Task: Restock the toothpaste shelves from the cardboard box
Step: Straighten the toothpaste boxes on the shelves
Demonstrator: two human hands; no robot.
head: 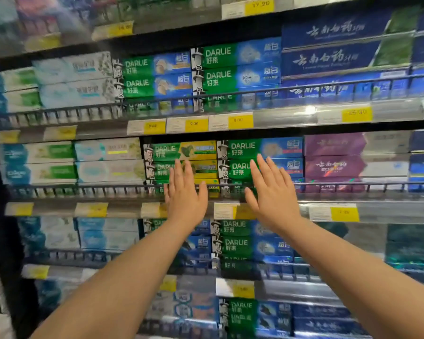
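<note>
The left hand [185,192] is covering the middle of the yellow-green boxes [202,151]; packs [37,13] at the left end of the top shelf [66,46] are smearing into blur.

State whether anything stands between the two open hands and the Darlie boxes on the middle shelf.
Only the front wire rail, which bars the lowest boxes. The left hand and right hand reach above it, where the upper Darlie boxes lie unobstructed.

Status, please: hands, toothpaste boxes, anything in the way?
Left hand open, over green-yellow Darlie boxes. Right hand open, over green-blue Darlie boxes. Wire rail in front. Cardboard box not in view.
</note>
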